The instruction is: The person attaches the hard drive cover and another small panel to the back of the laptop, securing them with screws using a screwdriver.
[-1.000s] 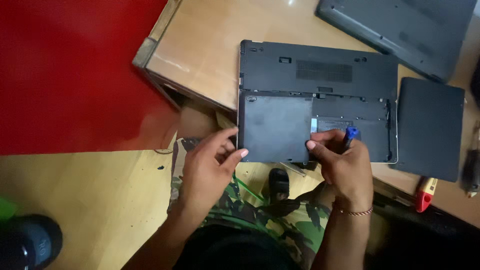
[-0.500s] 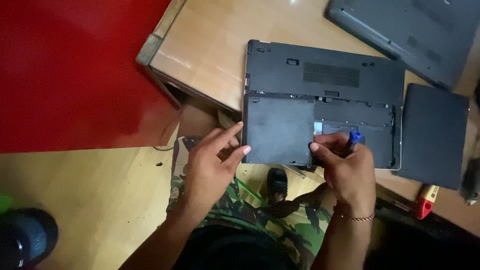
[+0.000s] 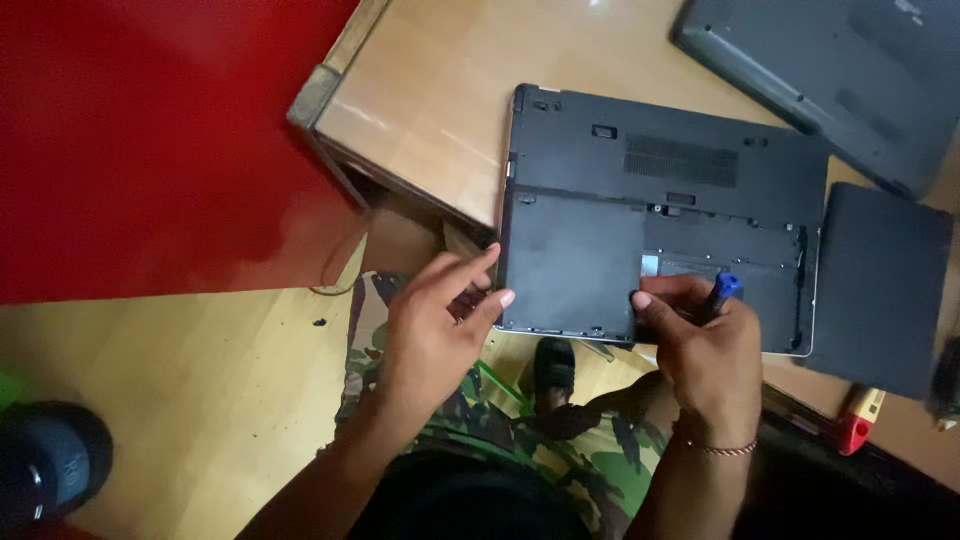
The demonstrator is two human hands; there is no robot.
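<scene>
The upturned laptop (image 3: 660, 215) lies on the wooden table (image 3: 440, 110) w/ its near edge overhanging; it's judged stiff, fairly heavy, w/ a thin bottom panel (image 3: 572, 262) best gripped at the edges. Left hand (image 3: 432, 335) fingers are spread at the panel's left corner, while the right hand (image 3: 705, 345) is pinched round a blue-tipped tool (image 3: 722, 292) (prob. a screwdriver) on the base.

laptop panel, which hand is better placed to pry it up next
Likely the right hand: it holds the blue tool at the panel edge. The left hand only steadies the laptop corner.
</scene>
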